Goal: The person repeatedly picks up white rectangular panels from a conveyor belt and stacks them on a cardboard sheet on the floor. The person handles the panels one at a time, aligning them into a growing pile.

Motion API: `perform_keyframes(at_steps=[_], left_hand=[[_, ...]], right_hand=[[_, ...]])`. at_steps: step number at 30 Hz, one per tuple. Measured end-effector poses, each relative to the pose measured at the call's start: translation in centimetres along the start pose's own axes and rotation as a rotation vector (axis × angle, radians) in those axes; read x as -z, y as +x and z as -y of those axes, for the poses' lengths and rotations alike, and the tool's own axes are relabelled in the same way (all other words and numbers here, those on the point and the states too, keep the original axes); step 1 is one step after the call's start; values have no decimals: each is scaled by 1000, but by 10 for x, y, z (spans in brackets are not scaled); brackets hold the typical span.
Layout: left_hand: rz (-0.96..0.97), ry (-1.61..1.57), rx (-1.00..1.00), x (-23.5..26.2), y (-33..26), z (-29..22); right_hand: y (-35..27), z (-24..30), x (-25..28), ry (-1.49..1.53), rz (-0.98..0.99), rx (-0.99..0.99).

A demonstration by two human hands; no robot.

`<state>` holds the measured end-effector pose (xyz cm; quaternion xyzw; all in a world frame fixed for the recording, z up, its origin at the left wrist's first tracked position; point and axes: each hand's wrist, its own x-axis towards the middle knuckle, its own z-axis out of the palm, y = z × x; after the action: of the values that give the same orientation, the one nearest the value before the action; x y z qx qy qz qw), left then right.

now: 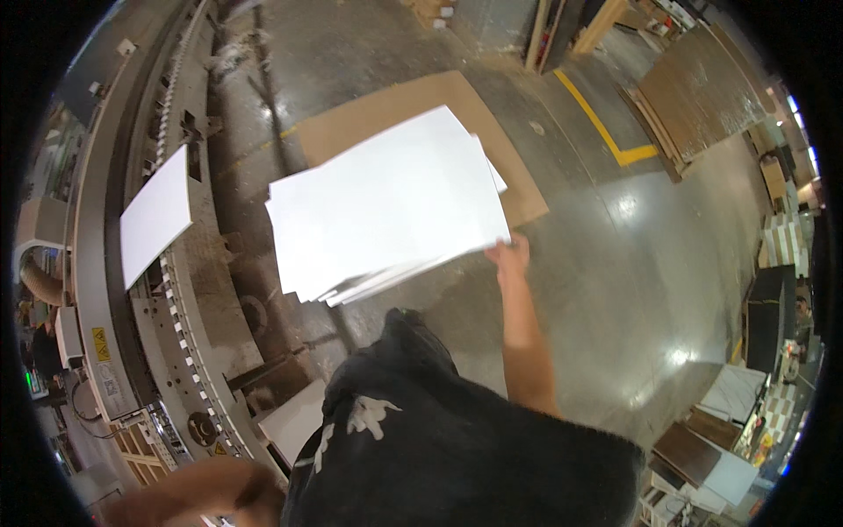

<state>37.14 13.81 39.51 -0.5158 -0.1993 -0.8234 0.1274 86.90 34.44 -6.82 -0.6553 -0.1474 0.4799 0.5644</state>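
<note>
My right hand (509, 256) pinches the near right corner of the top white panel (386, 198). That panel lies over an uneven stack of similar white panels (395, 274), whose edges stick out on the near side and at the right. Beneath the stack shows a larger brown sheet (518, 193). Another white panel (160, 215) rests across the rail of a long machine (110, 316) on the left. At the lower left edge my left arm is visible, bent and blurred, but its hand is out of sight.
White rollers (180, 312) line the machine's inner edge. Below it, by my legs, leans or lies a pale board (299, 417); which, I cannot tell. A wrapped brown stack (702, 88) stands far right beyond yellow floor tape (628, 156). Dark boards (698, 452) are at the lower right.
</note>
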Motion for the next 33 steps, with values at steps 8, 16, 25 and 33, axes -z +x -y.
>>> perform_keyframes(at_steps=[8,16,25,33], left_hand=[[-91,79,2201,123,-410,119],[96,306,2211,48,-447,106],[189,293,1942,133,-388,2],[-49,735,1834,276,-364,-165]], right_hand=[[-165,-62,106,193,271,-275],[-132,-55,85,-185,-2,-57],[-134,-99,40,-590,128,309],[-257,-149,-58,-639,510,233]])
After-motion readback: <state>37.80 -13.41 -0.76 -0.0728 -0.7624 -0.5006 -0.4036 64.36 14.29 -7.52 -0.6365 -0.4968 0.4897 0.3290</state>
